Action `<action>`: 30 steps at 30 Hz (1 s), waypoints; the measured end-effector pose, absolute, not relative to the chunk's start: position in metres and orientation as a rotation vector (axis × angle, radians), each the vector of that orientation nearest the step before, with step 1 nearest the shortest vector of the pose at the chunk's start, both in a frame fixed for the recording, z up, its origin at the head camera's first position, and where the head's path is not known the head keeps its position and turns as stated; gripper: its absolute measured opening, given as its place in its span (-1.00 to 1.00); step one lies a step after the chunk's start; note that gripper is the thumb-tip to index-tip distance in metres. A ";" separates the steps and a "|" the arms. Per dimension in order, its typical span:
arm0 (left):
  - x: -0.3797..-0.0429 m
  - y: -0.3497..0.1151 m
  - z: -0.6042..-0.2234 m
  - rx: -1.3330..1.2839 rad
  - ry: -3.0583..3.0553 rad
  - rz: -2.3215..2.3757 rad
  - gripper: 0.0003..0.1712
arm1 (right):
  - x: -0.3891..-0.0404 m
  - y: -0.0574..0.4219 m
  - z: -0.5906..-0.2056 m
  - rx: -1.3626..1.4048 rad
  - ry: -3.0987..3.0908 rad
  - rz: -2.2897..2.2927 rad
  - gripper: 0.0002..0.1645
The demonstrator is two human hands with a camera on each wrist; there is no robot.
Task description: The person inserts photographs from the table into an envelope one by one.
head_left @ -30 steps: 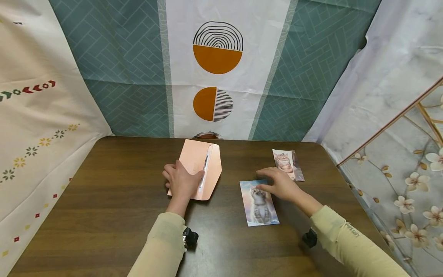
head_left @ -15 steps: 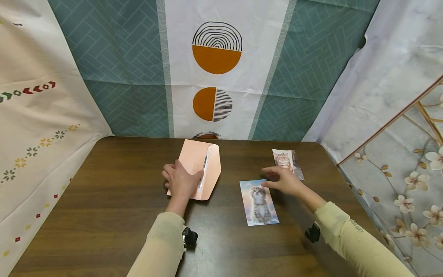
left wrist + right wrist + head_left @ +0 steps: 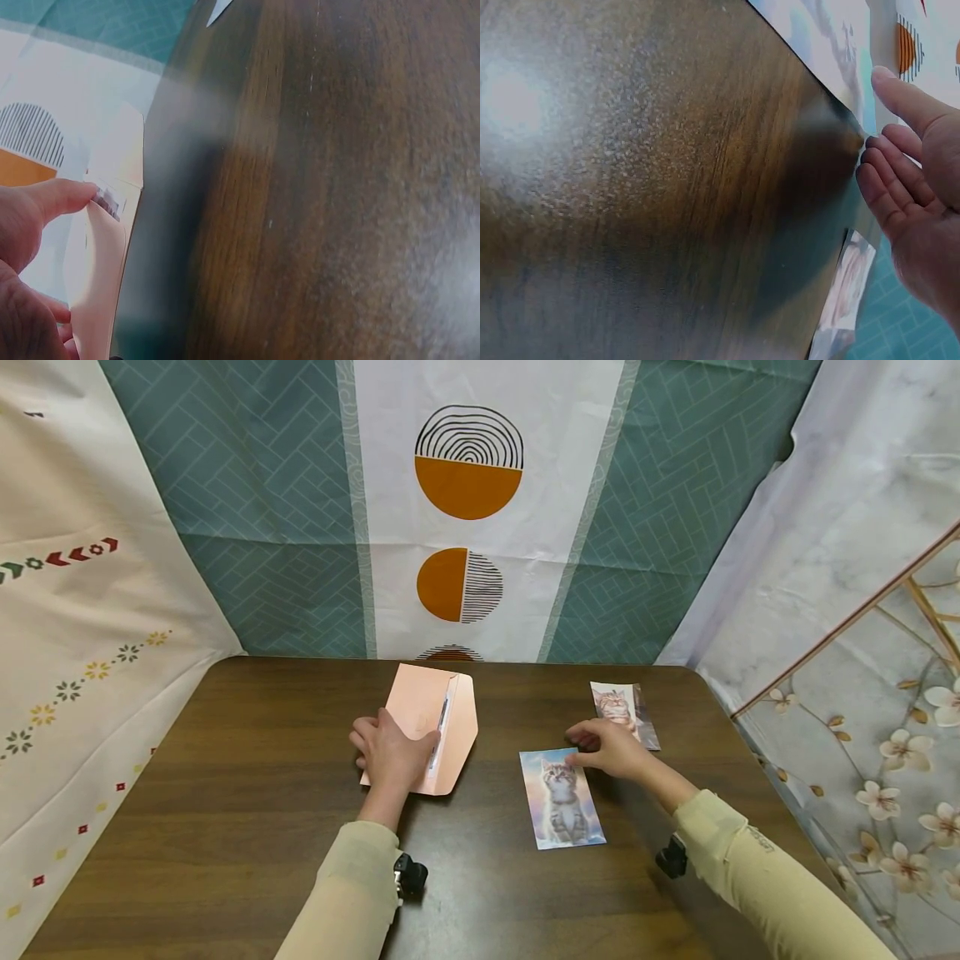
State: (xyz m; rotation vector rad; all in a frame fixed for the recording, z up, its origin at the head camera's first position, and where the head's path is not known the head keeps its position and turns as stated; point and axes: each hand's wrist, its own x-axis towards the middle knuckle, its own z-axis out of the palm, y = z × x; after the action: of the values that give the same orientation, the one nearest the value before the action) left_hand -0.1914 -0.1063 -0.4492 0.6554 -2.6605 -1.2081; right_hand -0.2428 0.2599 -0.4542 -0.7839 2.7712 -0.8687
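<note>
My left hand [image 3: 393, 756] lies across a peach envelope [image 3: 420, 693], its thumb at the long opening and its fingers round the opposite edge. The envelope's flap [image 3: 461, 727] is unfolded to the right, and a strip of a printed card [image 3: 107, 201] shows in the opening by the thumb in the left wrist view. To the right lies a grey kitten picture card [image 3: 564, 806] on a pastel background. My right hand [image 3: 615, 750] hovers at its upper right corner, thumb tip over the corner and fingers loosely bent, apart from the thumb in the right wrist view [image 3: 922, 172].
Behind the right hand lies a second cat card [image 3: 615, 706], with a clear sleeve-like strip along its right side. Everything rests on a dark wooden table [image 3: 225, 827]. Patterned cloths hang behind the table [image 3: 292, 510] and at both sides.
My right hand has drawn slightly to the right and up from the kitten card, uncovering the kitten's head. The left hand and envelope stay nearly where they were.
</note>
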 end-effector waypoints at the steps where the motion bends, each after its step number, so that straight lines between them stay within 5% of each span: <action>1: -0.191 -0.106 -0.449 0.654 -2.660 -1.207 0.16 | -0.243 0.260 -0.454 -0.790 2.770 -0.862 -0.44; 30: -0.192 -0.107 -0.451 0.647 -2.668 -1.193 0.13 | -0.253 0.253 -0.448 -0.823 2.719 -0.704 -0.69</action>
State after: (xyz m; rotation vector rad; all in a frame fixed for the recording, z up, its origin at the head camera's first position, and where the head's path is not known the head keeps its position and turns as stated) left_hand -0.1919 -0.1071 -0.4510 0.6471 -2.6683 -1.1932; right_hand -0.2528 0.2526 -0.4476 -0.8229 2.7191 -0.7042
